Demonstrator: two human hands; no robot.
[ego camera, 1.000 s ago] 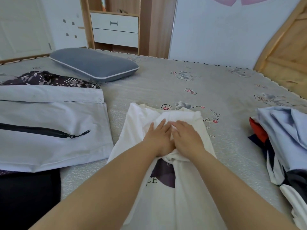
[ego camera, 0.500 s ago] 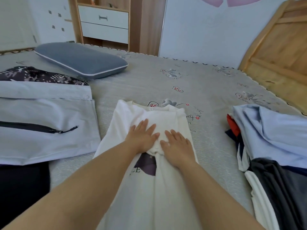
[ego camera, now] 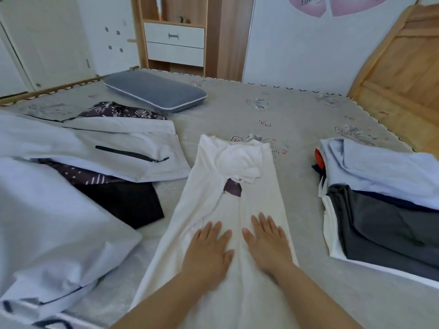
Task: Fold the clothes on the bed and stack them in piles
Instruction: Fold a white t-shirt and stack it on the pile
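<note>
Two hands lie flat on the white T-shirt (ego camera: 259, 186), which serves as the landmark: it is stretched in a long narrow strip down the middle of the bed (ego camera: 297, 119), both sides folded inward so that a dark printed patch shows only through the gap below the tucked sleeves. The left hand (ego camera: 209, 252) presses on the near part of the shirt with fingers straight and spread, gripping nothing; the right hand (ego camera: 267, 243) rests just beside it in the same manner, palm down, fingers extended and holding nothing. Left of the shirt, nearest the camera, sits a pale blue garment (ego camera: 47, 233) in loose folds with dark trim at its edge. Beyond that, still left of the shirt, a black garment (ego camera: 128, 205) lies beneath a dark patterned piece, and a light grey garment with a black zipper (ego camera: 133, 155) spreads flat, its corner close to the shirt's edge. Right of the shirt, apart from it, rests a pile of clothes (ego camera: 380, 210): a dark grey item over white fabric, with a light blue piece on top and a bit of red at the far corner. Farther off, beyond the shirt to the left, a grey pillow (ego camera: 154, 91) lies on the bed.
</note>
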